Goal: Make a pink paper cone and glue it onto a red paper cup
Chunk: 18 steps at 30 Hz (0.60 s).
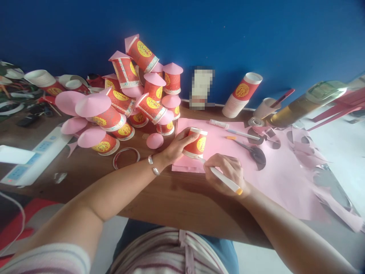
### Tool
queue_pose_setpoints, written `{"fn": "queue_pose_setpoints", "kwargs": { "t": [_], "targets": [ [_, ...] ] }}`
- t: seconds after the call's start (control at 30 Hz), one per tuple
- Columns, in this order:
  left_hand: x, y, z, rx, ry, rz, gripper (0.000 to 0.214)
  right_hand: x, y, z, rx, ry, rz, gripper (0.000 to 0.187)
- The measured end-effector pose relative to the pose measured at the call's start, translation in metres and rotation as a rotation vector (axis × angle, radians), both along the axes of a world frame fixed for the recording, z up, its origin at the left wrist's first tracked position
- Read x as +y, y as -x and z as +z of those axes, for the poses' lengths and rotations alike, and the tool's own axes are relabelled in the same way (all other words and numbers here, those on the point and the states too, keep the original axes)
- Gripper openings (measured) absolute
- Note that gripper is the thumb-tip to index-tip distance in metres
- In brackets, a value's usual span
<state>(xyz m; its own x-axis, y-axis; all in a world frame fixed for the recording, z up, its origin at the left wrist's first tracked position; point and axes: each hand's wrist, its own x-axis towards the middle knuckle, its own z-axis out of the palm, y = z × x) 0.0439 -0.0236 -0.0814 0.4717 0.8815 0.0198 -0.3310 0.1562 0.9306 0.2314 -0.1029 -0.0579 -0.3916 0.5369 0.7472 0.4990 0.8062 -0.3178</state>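
My left hand [177,147] is wrapped round a red paper cup [199,141] with a yellow emblem, thumb along its upper side. My right hand [225,173] grips a white marker [225,180] with an orange end. Its tip meets the lower edge of the cup, though whether it touches is hard to make out. Beneath both hands lie sheets of pink paper [185,164]. A small pink paper cone [154,140] rests on the table just left of the cup.
Several red cups with pink cone tops [98,106] are piled at the left. Dark-handled scissors [251,150], a glue stick [219,124] and a pen [242,134] lie on the pink paper. A cup stack [238,102] leans by the blue wall. A power strip [37,156] lies far left.
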Motion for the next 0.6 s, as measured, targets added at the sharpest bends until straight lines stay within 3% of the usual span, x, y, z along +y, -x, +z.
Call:
{"fn": "queue_pose_setpoints", "kwargs": {
  "t": [0.6],
  "targets": [
    [-0.0001,0.0003,0.0018,-0.011,-0.005,-0.008,0.041,0.0022,-0.0011,-0.0067,-0.003,-0.024,-0.071,0.016]
  ]
}}
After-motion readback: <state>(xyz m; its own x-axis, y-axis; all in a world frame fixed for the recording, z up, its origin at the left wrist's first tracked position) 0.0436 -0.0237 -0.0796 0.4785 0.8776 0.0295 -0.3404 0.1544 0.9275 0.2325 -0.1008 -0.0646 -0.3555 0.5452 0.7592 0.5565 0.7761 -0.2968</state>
